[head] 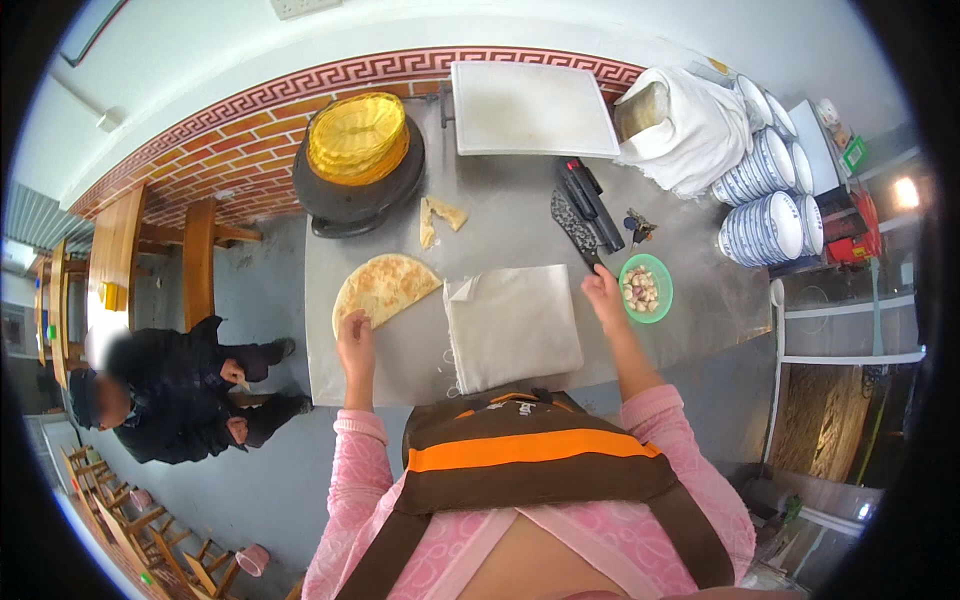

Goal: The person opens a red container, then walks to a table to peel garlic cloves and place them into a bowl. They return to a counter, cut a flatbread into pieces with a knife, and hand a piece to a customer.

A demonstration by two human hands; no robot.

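A browned half-round flatbread lies on the steel table, and my left hand has its fingers curled at its lower left edge. Above it is a small torn piece of flatbread. My right hand is at the handle end of a kitchen knife with a dark patterned blade; whether the fingers grip the handle is unclear. Close to the right of that hand stands a green bowl of garlic cloves. A folded off-white cloth lies between my hands.
Yellow baskets sit on a black round pan at back left. A white board, black cylinder-shaped device, keys, white cloth bundle and stacked bowls occupy the back and right. A seated person is left of the table.
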